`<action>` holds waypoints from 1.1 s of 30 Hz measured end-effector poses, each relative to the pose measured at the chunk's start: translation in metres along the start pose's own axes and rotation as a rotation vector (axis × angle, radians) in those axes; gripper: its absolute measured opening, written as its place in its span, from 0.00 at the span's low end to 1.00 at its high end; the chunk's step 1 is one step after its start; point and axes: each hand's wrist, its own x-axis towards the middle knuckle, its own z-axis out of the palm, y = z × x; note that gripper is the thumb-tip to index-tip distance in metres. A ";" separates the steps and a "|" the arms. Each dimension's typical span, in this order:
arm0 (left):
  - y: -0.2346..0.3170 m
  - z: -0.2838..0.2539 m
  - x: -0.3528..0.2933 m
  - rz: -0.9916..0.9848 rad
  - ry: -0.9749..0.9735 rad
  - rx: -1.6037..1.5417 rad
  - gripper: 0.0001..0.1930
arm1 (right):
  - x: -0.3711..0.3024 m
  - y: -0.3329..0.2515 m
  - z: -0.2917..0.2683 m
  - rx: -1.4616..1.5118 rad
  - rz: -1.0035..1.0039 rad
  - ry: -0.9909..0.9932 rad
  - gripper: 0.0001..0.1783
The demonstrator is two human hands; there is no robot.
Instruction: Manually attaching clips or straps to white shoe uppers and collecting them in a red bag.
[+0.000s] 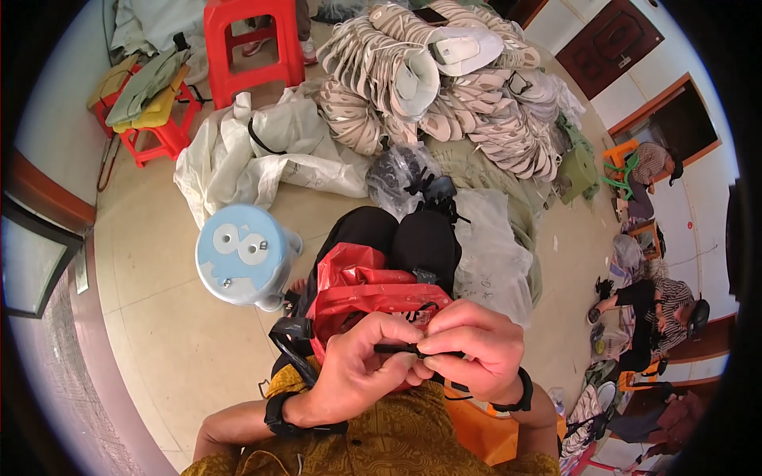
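Observation:
My left hand and my right hand meet above my lap, with thumbs and fingertips pinched together. Between them runs a thin black cord; my fingers hide its middle, so I cannot tell whether it is knotted or joined there. A loose black end hangs below my right hand. Under both hands, a red plastic bag lies across my dark-trousered legs. Each wrist wears a black band.
A blue round stool with a cartoon face stands to my left. Ahead lie a white sack, clear bags and a large heap of bundled beige shoe uppers. Red stools stand at the far left. Several people sit along the right wall.

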 end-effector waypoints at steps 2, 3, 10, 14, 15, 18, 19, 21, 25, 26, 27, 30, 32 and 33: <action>0.000 0.001 0.001 0.007 0.010 0.001 0.09 | 0.000 0.000 -0.001 -0.015 -0.006 0.001 0.13; 0.000 0.002 0.002 0.014 0.021 0.002 0.09 | 0.001 -0.001 0.000 -0.015 -0.006 0.002 0.13; 0.000 0.009 0.004 0.050 0.036 0.012 0.09 | -0.001 -0.003 -0.002 -0.095 -0.048 0.052 0.13; 0.004 0.008 0.006 -0.035 0.041 -0.047 0.09 | -0.002 0.000 -0.004 0.011 0.009 0.059 0.11; 0.003 0.006 0.007 -0.037 0.014 -0.032 0.10 | -0.002 0.002 -0.004 0.011 0.007 0.060 0.11; 0.000 0.004 0.010 -0.027 0.047 -0.004 0.11 | -0.003 0.006 -0.004 -0.010 0.003 0.038 0.11; 0.000 0.006 0.010 -0.028 0.046 -0.004 0.11 | -0.003 0.006 -0.003 0.000 0.017 0.044 0.10; 0.002 0.010 0.011 0.021 0.112 0.066 0.10 | -0.001 0.008 -0.002 0.011 0.028 0.051 0.10; -0.003 0.007 0.014 0.140 0.110 0.367 0.10 | 0.001 0.011 -0.002 -0.108 -0.018 0.084 0.09; -0.004 0.007 0.014 0.161 0.113 0.400 0.10 | 0.001 0.011 -0.002 -0.142 -0.024 0.086 0.10; -0.005 0.007 0.016 0.183 0.116 0.433 0.09 | 0.002 0.012 -0.002 -0.142 -0.024 0.087 0.10; -0.006 0.005 0.019 0.136 0.165 0.460 0.10 | 0.002 0.014 0.001 -0.246 -0.075 0.102 0.11; -0.007 0.005 0.023 0.118 0.157 0.420 0.11 | 0.001 0.016 0.001 -0.183 0.021 0.095 0.11; -0.006 0.005 0.025 0.103 0.149 0.380 0.12 | 0.001 0.018 0.000 -0.184 0.018 0.096 0.11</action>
